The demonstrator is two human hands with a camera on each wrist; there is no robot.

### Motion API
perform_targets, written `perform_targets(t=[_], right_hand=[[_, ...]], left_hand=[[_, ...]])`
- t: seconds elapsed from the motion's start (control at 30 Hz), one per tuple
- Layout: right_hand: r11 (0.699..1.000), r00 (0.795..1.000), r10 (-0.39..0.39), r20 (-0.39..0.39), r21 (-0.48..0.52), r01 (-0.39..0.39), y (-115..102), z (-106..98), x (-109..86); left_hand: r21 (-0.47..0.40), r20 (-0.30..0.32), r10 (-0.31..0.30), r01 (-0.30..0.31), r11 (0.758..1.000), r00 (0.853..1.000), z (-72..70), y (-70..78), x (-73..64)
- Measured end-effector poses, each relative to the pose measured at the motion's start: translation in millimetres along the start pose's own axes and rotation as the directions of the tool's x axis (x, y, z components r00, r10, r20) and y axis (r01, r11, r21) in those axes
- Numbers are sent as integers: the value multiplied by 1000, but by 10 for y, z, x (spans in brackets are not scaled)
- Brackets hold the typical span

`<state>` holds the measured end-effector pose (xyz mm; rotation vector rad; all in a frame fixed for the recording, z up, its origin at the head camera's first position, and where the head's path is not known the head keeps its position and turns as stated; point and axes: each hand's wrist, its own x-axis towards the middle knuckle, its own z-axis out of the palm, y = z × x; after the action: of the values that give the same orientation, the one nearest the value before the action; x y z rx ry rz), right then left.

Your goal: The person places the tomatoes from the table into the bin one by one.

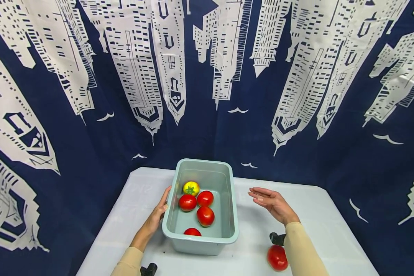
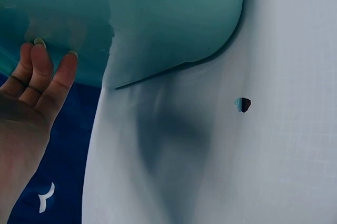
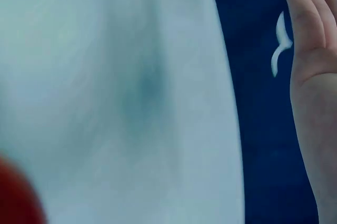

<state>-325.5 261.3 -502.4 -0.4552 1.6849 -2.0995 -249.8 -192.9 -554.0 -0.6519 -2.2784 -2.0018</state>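
Observation:
A pale green plastic bin (image 1: 234, 214) stands on the white table. Inside it lie a yellow tomato (image 1: 191, 188) with a green calyx and several red tomatoes (image 1: 205, 216), one partly hidden by the near wall. My left hand (image 1: 156, 215) holds the bin's left side, thumb at the rim; in the left wrist view its fingertips (image 2: 66, 68) touch the outer wall. To the right of the bin, my right hand (image 1: 272, 204) hovers above the table with fingers extended and nothing in it. Another red tomato (image 1: 276, 258) sits near the right forearm, partly covered by the sleeve.
The white table (image 1: 255, 237) ends at a dark blue curtain (image 1: 207, 138) printed with white buildings and birds. A small dark speck (image 2: 243, 105) marks the table beside the bin. Black wrist mounts (image 1: 277, 239) show at both forearms.

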Motion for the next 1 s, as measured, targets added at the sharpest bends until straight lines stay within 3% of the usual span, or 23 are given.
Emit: perform_targets(t=[0.2, 0.3, 0.47, 0.6, 0.73, 1.0], right_hand=[[999, 999, 29, 26, 34, -30, 248, -340, -430], [995, 993, 67, 94, 66, -73, 338, -481, -626], [977, 948, 123, 293, 135, -168, 462, -645, -887], [959, 923, 136, 360, 188, -214, 569, -693, -1023], [952, 917, 161, 365, 187, -242, 706, -697, -1114], [940, 917, 303, 258, 79, -333, 894, -693, -1235]], left_hand=[[-9, 31, 3, -3, 1000, 1000, 33, -42, -9], [-5, 17, 6, -5, 1000, 1000, 43, -43, -20], [-5, -4, -11, 11, 1000, 1000, 37, -39, -37], [-2, -10, -19, 19, 1000, 1000, 20, -34, -43], [19, -17, -19, 20, 1000, 1000, 4, -25, -48], [21, -6, -19, 19, 1000, 1000, 0, -4, -32]])
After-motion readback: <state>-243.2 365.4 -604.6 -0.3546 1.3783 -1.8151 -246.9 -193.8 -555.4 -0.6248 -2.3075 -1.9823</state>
